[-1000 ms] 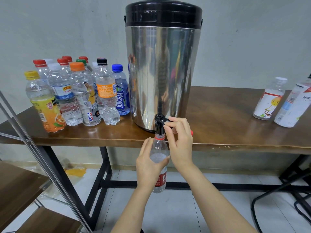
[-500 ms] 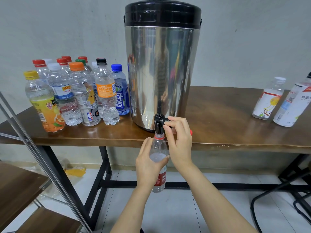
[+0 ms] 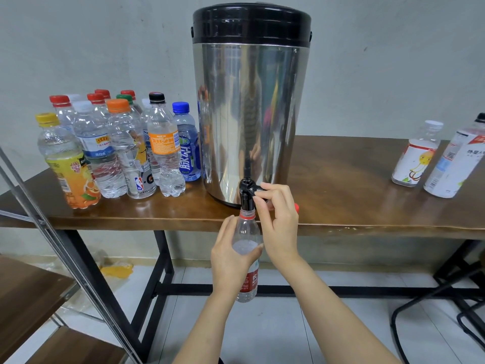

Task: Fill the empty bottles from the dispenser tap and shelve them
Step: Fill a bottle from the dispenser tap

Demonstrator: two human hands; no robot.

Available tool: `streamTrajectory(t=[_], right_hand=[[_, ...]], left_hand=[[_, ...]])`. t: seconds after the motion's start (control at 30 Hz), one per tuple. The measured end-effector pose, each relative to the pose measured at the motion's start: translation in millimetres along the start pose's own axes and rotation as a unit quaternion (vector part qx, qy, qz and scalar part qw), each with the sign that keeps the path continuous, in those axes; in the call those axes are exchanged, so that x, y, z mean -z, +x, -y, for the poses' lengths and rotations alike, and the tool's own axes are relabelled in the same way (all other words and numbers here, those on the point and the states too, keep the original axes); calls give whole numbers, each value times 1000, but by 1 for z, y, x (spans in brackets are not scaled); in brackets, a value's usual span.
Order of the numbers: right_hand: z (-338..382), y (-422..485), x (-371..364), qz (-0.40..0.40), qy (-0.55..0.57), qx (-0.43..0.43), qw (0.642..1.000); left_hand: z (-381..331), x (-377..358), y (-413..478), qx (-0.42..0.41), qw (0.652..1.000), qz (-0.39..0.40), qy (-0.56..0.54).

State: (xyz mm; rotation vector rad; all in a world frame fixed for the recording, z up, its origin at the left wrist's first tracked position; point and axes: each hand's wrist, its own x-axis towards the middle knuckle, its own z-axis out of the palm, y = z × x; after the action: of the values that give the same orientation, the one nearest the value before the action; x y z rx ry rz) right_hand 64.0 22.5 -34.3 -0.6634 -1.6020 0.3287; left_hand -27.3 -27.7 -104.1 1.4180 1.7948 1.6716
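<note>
Fingers (image 3: 269, 187) of the right hand (image 3: 279, 216) pinch the black tap lever (image 3: 256, 192) between thumb and forefinger. The left hand (image 3: 229, 256) is wrapped round the bottle (image 3: 246, 229), thumb across the front, holding it upright below the counter (image 3: 341, 185) edge. So both hands are grasping, neither free.

Look where the bottle sits: its open neck with the red ring is right up under the spout (image 3: 246, 203) of the steel dispenser (image 3: 249, 114), in line with it. Whether the rim touches the spout I cannot tell. A pale water surface seems to show about level with the left thumb, so by my reading we are well into the fill, with shoulder and neck to go.

What matters now? Hold the neck dead centre under the spout and the bottle plumb, because that mouth is narrow and any tilt sends water down the label. Watch the level, not the hand, and ease the lever shut a touch early so the last dribble lands inside. A thin bottle like this should buckle if squeezed, so grip it firmly but lightly.

That red speck (image 3: 296, 207) behind the right hand is probably its cap, handy for afterwards. A crowd of capped bottles (image 3: 118, 153) stands to the left, two more bottles (image 3: 417, 156) far right, and the shelf (image 3: 29, 290) waits lower left.
</note>
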Motion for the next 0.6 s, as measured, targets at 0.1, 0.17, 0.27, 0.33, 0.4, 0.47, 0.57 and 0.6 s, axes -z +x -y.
streamTrajectory(t=[0.1, 0.17, 0.27, 0.33, 0.4, 0.47, 0.57, 0.6], right_hand=[[0, 0, 0, 1, -1, -4, 1000], [0, 0, 0, 1, -2, -4, 1000], [0, 0, 0, 3, -3, -7, 1000], [0, 0, 0, 3, -2, -8, 1000], [0, 0, 0, 2, -3, -9, 1000], [0, 0, 0, 2, -1, -7, 1000], [-1, 0, 0, 2, 4, -7, 1000], [-1, 0, 0, 2, 4, -8, 1000]], left_hand=[[-3, 1, 0, 4, 1000, 10, 3], [-4, 1, 0, 8, 1000, 10, 4], [0, 0, 1, 9, 1000, 3, 5], [3, -1, 1, 16, 1000, 2, 6], [5, -2, 2, 14, 1000, 4, 3], [4, -1, 2, 10, 1000, 3, 3], [3, -1, 1, 8, 1000, 0, 6], [3, -1, 1, 7, 1000, 0, 7]])
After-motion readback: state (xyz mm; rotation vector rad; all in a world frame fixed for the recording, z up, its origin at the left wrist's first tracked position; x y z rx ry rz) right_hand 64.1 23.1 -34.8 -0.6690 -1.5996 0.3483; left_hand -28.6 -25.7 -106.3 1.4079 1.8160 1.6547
